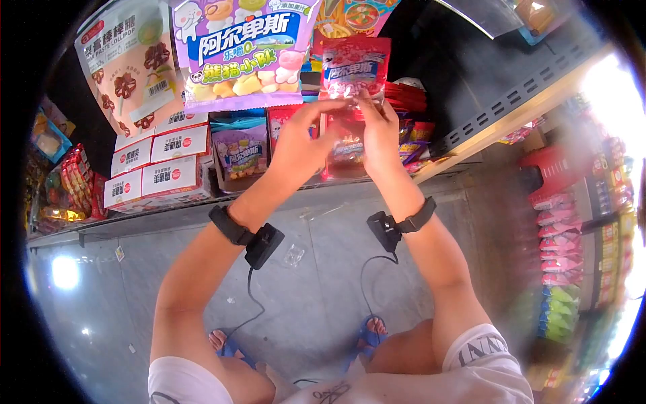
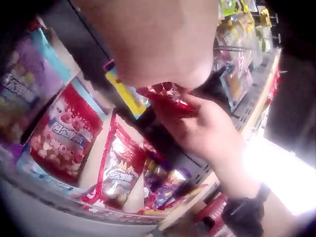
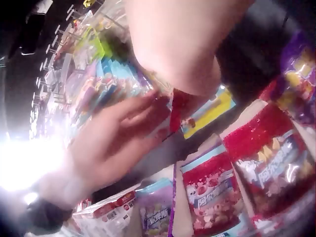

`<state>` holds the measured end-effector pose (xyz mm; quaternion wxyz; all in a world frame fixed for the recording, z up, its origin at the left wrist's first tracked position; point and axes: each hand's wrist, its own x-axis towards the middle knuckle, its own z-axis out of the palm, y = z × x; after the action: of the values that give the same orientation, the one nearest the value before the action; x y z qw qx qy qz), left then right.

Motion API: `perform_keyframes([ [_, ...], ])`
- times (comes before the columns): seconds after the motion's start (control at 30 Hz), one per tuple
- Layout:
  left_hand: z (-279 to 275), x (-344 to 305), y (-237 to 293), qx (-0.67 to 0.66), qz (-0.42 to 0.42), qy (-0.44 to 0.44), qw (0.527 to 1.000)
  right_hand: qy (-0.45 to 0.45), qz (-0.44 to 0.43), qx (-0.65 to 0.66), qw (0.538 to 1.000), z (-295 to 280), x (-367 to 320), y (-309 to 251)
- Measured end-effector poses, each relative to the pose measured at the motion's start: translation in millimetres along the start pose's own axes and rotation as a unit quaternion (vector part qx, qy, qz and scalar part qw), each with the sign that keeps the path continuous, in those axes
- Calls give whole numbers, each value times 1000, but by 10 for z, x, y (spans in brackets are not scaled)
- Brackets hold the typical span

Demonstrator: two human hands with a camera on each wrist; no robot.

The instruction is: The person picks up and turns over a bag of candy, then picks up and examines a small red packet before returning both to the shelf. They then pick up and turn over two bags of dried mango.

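R hand (image 1: 381,131) has thumb + fingers pinched on lower edge of a red candy pack (image 1: 355,64), which sits just beyond its fingertips. L hand (image 1: 303,143) alongside, fingers apart, nothing gripped; contact w/ pack can't tell. Similar red pack (image 1: 346,149) just L of R hand, nearer the body. Step prob. = handling/positioning held pack; next move prob. needs R pinch kept, L fingers brought onto pack's edge to steady it.
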<state>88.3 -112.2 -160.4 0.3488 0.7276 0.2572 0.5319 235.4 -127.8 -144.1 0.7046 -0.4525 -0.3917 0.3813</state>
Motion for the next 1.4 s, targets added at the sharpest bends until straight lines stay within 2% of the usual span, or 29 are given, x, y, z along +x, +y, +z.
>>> perform_keyframes([
  [0.1, -43, 63, -84, -59, -129, 93, 986, -7, 42, 41, 998, 14, -60, -165],
  [0.17, -114, 97, -121, -152, -219, 77, 961, -22, 56, 54, 997, 23, -95, -224],
  [0.23, -159, 137, -225, -215, -236, 58, 946, -36, 55, 68, 995, 27, -103, -232],
  [0.33, -195, 118, -230, -237, -248, 23, 939, -63, 62, 70, 994, -7, -58, -168],
  [0.53, -287, 126, -139, -149, -183, 15, 972, -61, 46, 42, 996, 58, -81, -156],
  [0.63, -312, 137, -216, -130, -205, 39, 969, -77, -119, -149, 979, -4, 17, -40],
  [0.67, -352, 122, -322, -88, -173, 33, 980, -72, -125, -125, 982, -14, 26, 9],
  [0.77, -448, 104, -334, -22, -125, -23, 992, -85, -130, -163, 974, -41, 27, 81],
  [0.8, -462, 98, -360, -22, -129, -11, 991, -113, -63, -121, 984, -59, 26, 116],
  [0.9, -484, 49, -534, 10, -141, 25, 990, -123, -64, -357, 924, -135, 25, 236],
  [0.93, -489, 16, -599, 39, -147, 37, 988, -118, -122, -385, 907, -116, 27, 321],
  [1.0, -517, -30, -676, 138, -138, 42, 980, -119, -144, -450, 873, -113, -26, 401],
  [1.07, -499, -139, -669, 177, -182, 25, 967, -127, -153, -518, 832, -93, -38, 459],
  [1.13, -490, -212, -708, 187, -226, -1, 956, -103, -176, -530, 823, -63, -47, 557],
  [1.17, -490, -246, -734, 202, -220, -16, 954, -90, -186, -536, 818, -56, -54, 606],
  [1.23, -494, -309, -783, 230, -207, -46, 950, -100, -143, -537, 825, -15, -57, 637],
  [1.27, -486, -341, -879, 225, -167, -25, 960, -105, -126, -531, 831, -4, -52, 643],
  [1.37, -508, -344, -900, 243, -130, -13, 961, -113, -101, -530, 834, 24, -36, 682],
  [1.4, -512, -337, -878, 233, -147, -14, 961, -113, -96, -533, 833, 18, -23, 714],
])
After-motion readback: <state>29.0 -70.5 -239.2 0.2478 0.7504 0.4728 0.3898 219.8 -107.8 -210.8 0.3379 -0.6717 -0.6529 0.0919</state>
